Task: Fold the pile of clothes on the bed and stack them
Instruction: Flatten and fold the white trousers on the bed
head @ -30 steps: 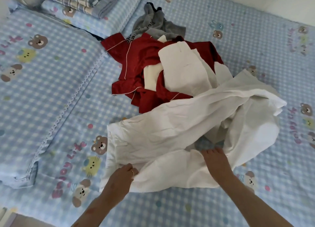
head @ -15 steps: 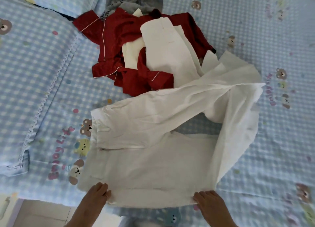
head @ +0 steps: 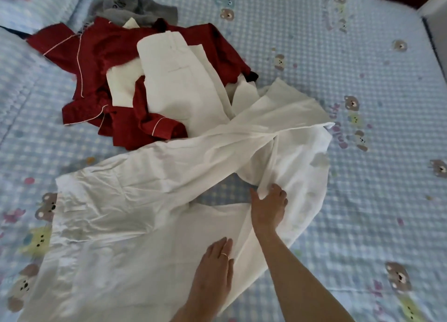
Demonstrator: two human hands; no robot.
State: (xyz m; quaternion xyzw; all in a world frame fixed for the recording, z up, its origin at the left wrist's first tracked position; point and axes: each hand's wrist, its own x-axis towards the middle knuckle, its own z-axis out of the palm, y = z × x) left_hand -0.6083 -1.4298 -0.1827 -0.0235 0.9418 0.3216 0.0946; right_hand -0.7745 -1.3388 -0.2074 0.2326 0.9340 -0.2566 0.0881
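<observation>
A large white garment, which looks like trousers, lies spread across the near part of the bed. My left hand rests flat on its lower part, fingers straight. Just beyond it, my right hand grips a fold of the same garment where its two long parts meet. Behind lies the pile: a red piped garment, a cream garment on top of it, and a grey garment at the back.
The bed is covered with a blue checked sheet printed with bears. A raised quilt or pillow in the same print lies along the left. The bed's right edge shows at the top right corner.
Both hands left the garment's near hem and moved forward. The left now lies flat on the cloth; the right reached further in and took hold of a fold.
</observation>
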